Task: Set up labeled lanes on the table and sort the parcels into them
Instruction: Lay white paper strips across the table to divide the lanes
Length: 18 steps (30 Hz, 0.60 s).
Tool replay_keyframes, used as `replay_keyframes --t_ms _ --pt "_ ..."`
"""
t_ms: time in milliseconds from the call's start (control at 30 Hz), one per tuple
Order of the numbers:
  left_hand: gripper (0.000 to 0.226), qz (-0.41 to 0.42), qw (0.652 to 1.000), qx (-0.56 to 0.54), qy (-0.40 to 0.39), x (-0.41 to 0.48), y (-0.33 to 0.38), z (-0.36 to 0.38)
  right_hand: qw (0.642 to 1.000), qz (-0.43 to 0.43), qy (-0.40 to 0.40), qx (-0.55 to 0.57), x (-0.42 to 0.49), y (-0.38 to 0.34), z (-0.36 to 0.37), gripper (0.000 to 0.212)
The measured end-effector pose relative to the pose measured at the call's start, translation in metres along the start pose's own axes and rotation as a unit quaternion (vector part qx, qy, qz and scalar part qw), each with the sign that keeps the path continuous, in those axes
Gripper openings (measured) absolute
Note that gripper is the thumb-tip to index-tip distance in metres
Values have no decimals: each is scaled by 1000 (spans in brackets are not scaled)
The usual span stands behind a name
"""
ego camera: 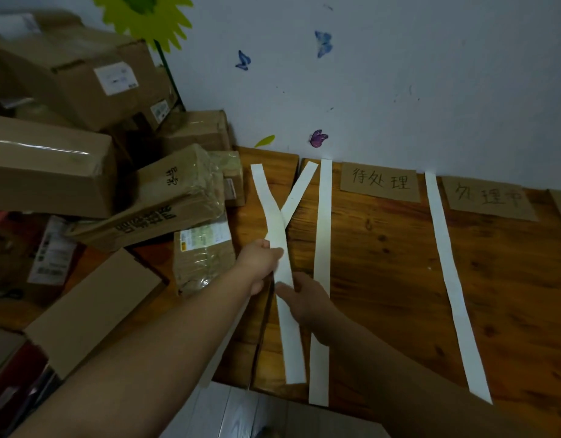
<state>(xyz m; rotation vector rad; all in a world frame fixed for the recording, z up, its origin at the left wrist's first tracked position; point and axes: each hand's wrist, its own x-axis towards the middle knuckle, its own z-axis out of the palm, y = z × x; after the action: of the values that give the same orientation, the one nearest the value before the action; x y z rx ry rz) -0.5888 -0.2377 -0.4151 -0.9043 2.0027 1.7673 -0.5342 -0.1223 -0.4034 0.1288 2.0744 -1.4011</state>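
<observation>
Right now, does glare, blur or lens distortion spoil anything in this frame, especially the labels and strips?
Head view: dim light, forearms dark. Head view: wide-angle bend curves the right strip. Head view: glare streak on the taped box; first label card readable, second label card softer, held strip soft-edged.

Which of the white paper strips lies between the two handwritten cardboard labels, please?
The rightmost strip: it alone lies between the left label and right label. The others lie left of both, two crossed strips held by the left hand and right hand.
</observation>
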Motion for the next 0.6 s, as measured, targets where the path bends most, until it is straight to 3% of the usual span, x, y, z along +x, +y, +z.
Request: replay_keyframes --t_ms 100,333,467,600 --pt "31 -8 998 -60 -33 -7 11 6 999 -7 44 -26 0 1 -6 11" --pt "21 58 994 -82 -49 -17 61 47 995 10 89 -45 -30 14 -51 27" --pt "23 93 990 -62 -87 -36 85 104 991 4 130 -23 -63 29 -101 14" --pt "14 137 983 -39 -114 -67 107 178 988 -4 154 2 -103 55 -164 18"
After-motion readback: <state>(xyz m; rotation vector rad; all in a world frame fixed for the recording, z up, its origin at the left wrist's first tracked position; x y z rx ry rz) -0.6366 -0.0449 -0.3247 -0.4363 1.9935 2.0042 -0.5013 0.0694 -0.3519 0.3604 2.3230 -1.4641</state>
